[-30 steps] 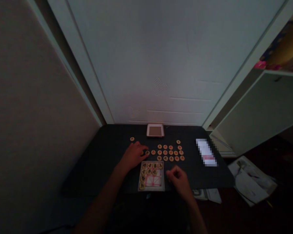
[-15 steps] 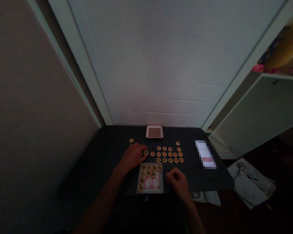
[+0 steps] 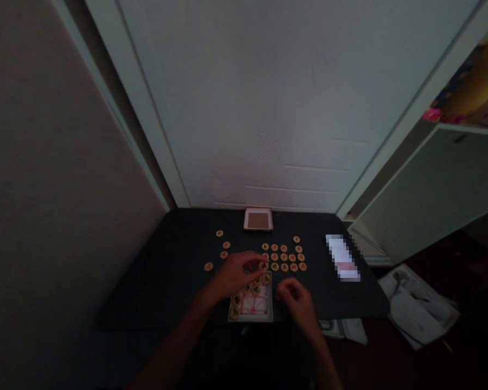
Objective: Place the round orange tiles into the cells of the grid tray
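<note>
My left hand reaches over the back of a small square tray, its thumb and fingertips closed around a round wooden xiangqi piece at the front left of the laid-out pieces. Inside the tray, pieces with black characters line the left side and the back, partly hidden under my hand; red lines mark its bare floor. Beside the tray's right edge, my right hand rests with curled fingers, and nothing shows in them. Rows of pieces, many with red characters, lie behind the two hands.
Several loose pieces lie to the left on the dark table. A shallow white-rimmed box stands at the back by the white panel. On the right is a blurred-out phone-like object. Papers lie below the table's right side.
My left hand has moved right and nearer, from a piece left of the rows to one at their front left corner. Pieces it covered before now show. My right hand stays put.
</note>
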`<state>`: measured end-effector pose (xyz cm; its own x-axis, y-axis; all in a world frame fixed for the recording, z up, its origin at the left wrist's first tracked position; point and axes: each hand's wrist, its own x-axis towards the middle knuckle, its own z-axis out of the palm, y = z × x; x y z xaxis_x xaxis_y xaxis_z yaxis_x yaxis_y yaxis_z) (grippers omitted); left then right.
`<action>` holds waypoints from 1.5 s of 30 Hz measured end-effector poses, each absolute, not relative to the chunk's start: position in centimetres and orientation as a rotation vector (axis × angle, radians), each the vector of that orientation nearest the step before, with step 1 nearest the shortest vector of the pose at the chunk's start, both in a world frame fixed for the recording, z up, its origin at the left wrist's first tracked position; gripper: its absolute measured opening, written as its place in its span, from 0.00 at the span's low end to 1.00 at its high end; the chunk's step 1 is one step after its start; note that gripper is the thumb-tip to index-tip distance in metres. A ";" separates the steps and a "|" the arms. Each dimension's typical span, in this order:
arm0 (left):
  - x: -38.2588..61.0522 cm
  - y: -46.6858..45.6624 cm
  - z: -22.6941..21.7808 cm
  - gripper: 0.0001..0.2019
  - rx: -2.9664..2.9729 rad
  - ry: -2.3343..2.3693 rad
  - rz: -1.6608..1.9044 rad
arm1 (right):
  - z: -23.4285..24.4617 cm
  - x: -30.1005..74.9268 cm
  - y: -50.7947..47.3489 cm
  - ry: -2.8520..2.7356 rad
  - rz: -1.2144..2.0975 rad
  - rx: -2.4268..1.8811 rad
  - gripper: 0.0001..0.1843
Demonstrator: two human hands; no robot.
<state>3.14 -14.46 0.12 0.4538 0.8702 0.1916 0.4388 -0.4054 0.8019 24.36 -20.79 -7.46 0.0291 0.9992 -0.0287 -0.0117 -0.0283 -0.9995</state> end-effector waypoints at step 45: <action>-0.7 -17.5 -3.3 0.21 1.992 1.340 0.748 | -7.8 24.2 -20.6 -0.999 1.374 -1.127 0.20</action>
